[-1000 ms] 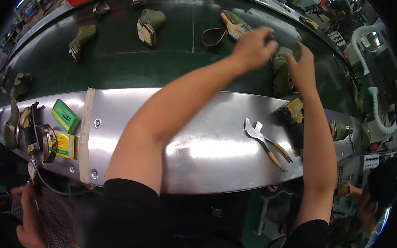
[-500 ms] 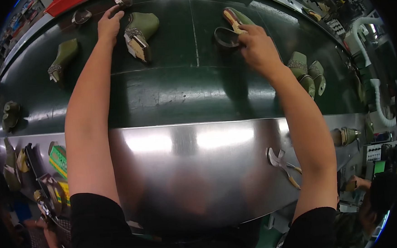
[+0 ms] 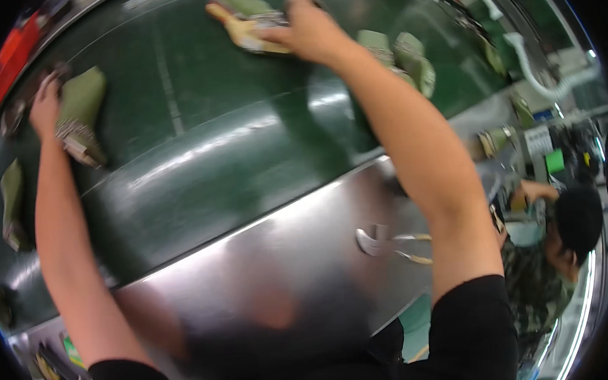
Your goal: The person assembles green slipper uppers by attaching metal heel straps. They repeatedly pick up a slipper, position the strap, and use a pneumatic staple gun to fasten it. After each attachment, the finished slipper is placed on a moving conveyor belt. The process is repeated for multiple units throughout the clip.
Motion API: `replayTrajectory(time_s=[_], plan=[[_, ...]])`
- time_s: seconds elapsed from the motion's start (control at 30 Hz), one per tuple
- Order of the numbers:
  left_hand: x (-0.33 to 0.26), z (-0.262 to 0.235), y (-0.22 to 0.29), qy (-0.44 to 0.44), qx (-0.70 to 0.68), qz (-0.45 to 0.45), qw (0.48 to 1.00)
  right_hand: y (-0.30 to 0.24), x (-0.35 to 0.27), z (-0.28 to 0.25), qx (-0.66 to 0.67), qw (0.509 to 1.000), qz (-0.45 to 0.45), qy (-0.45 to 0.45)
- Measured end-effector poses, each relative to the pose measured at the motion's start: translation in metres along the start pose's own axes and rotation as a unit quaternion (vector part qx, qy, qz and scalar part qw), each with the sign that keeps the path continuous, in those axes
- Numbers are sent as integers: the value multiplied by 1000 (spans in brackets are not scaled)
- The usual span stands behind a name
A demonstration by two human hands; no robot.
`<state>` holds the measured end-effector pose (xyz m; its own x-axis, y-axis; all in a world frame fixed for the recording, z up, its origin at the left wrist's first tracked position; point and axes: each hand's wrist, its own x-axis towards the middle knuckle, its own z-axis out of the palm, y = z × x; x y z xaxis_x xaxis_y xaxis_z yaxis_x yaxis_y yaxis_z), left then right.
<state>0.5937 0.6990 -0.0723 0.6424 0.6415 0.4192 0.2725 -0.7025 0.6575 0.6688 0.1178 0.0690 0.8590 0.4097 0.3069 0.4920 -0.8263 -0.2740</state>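
My left hand [image 3: 45, 108] reaches to the far left, its blurred fingers closed at a small dark strap [image 3: 62, 68]. Right beside it lies a green shoe last [image 3: 84, 99] with a glittering band around it. My right hand [image 3: 314, 32] is closed on the heel part of another green shoe last [image 3: 242, 28], tipped on its side so that its pale sole shows. The thumb lies across this last; the other fingers are partly hidden. A dark piece shows just beyond that hand.
A green table surface [image 3: 196, 127] meets a shiny metal ledge [image 3: 273, 247] near me. On the ledge lie pincers [image 3: 373, 241] with pale handles. More shoe lasts [image 3: 413, 61] stand right; another [image 3: 12, 201] lies left. A red bin [image 3: 14, 58] is far left. A co-worker [image 3: 552, 265] sits right.
The whole view has swung to the right, so the table appears tilted and shifted left. The last at my right hand has turned, and its glittering band now shows.
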Motion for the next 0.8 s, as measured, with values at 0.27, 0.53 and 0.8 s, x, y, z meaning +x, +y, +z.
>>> replayTrajectory(time_s=[0.27, 0.53, 0.8], plan=[[-44, -76, -5, -151, -210, -137, 956, -17, -13, -16, 23, 986, 111, -120], [-186, -77, 110, -96, 107, 63, 988, -72, -93, -53, 389, 899, 174, -100], [-133, -136, 38, -10, -254, -257, 932, -103, -225, -143, 581, 800, 95, -111]])
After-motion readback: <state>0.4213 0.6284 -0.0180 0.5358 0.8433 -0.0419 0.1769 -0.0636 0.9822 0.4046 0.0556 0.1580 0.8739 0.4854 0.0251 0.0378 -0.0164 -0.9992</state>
